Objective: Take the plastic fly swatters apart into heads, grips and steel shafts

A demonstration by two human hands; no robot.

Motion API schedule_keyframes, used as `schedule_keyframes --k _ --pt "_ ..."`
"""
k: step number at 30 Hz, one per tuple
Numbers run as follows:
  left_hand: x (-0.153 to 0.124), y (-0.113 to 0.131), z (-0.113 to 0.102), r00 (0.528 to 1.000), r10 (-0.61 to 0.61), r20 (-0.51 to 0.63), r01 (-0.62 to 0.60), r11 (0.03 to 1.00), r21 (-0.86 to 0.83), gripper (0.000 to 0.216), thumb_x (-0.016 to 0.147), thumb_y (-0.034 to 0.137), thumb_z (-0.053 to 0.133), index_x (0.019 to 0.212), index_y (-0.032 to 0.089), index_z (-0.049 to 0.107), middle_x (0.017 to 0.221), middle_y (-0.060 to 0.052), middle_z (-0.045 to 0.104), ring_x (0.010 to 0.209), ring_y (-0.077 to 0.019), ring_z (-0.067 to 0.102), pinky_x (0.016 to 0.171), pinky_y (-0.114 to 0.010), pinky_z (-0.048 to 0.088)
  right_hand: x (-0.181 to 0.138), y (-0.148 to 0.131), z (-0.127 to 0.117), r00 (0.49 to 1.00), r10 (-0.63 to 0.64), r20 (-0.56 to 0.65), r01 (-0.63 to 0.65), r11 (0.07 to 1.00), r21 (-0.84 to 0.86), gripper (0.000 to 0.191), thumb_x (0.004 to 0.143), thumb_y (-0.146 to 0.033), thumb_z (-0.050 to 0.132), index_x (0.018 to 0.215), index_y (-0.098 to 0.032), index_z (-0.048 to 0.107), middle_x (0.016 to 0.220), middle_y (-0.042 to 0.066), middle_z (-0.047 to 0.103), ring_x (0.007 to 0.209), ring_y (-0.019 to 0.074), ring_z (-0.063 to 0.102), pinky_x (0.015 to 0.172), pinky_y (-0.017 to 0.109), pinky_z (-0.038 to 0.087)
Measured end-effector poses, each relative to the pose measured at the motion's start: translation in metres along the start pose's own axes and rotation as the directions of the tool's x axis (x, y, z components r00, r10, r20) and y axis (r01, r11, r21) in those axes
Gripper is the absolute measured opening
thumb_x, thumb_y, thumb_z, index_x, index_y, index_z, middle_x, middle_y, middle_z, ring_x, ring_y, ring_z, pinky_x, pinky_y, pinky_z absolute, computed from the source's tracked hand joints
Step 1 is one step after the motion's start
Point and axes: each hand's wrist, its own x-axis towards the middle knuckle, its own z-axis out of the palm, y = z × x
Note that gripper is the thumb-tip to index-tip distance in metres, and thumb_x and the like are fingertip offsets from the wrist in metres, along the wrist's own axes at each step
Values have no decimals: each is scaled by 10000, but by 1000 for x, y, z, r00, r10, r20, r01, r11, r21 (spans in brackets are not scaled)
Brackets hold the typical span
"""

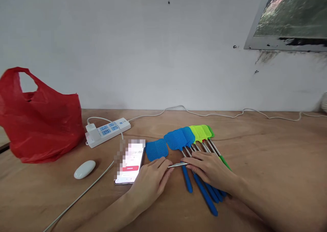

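Note:
Between my two hands runs a short stretch of thin metal rod (177,164), silver like the shafts of the fly swatters beside it. My left hand (153,176) pinches its left end, and my right hand (205,165) grips its right end; both ends are hidden in the fingers. Just beyond my left hand lies a blue fly swatter head (156,149); whether it joins this rod cannot be seen. Under and behind my right hand, several fly swatters overlap in a fan, with blue heads (176,139), yellow-green heads (200,132) and blue handles (208,198).
A lit phone (130,162) lies left of my left hand. Farther left are a white mouse (84,169), a white power strip (108,131) and a red plastic bag (46,123). A white cable (81,193) crosses the wooden table (268,157), which meets a wall.

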Motion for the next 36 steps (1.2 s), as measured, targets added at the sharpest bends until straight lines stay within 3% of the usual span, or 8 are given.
schedule_keyframes --k 5,9,12,18,22,25,29,36 --pt "-5 4 6 996 -33 85 32 999 13 221 1066 283 341 1032 219 550 806 -23 700 684 -227 668 569 -293 397 1 -14 -2 998 37 47 -38 999 37 252 1053 -285 418 1170 -228 634 917 42 652 815 204 631 649 309 399" --pt "-7 5 11 991 -90 95 108 972 -207 203 1050 287 375 942 225 535 827 -5 691 710 -186 664 615 -271 408 0 -14 0 997 51 56 -55 995 79 223 1033 -278 454 1101 -222 659 902 36 661 810 196 637 660 303 407" --pt "-7 2 8 982 -146 118 176 933 -313 239 1037 348 423 875 218 541 698 31 600 618 -150 577 575 -258 368 -3 -8 2 997 78 29 -80 993 90 196 1014 -291 493 1055 -219 671 870 34 668 790 191 639 648 299 406" --pt "-9 -11 -4 961 -241 139 274 903 -331 341 1033 392 424 776 205 548 613 52 479 569 -130 475 542 -252 304 -6 -2 1 993 112 -22 -109 988 107 210 1016 -290 486 1046 -209 677 879 46 693 811 200 652 676 308 437" --pt "-8 -11 -9 956 -244 165 285 908 -308 282 1015 405 449 856 206 569 632 50 497 579 -137 499 532 -244 320 -4 -6 1 995 88 -42 -84 992 92 199 1011 -274 495 1061 -205 675 878 44 686 799 201 649 662 310 440" --pt "-3 -6 -7 965 -200 168 239 935 -261 214 993 404 496 951 209 573 670 44 540 579 -143 521 537 -246 333 -4 -8 3 998 51 -48 -47 995 85 218 1019 -254 477 1114 -191 663 908 53 690 835 203 655 689 310 449" --pt "0 -3 3 989 -72 132 97 977 -191 225 1029 316 413 893 212 560 682 22 586 616 -160 570 563 -260 338 -4 -9 3 998 18 -64 -14 998 62 206 1019 -239 480 1107 -180 657 897 50 682 827 196 642 674 307 428" --pt "-4 -3 8 993 55 102 -36 984 -177 244 1038 252 392 825 219 508 658 18 599 585 -158 582 549 -276 318 -4 -13 0 990 15 -140 -17 1000 -14 169 951 -251 501 875 -196 642 730 25 608 671 181 559 588 319 328"
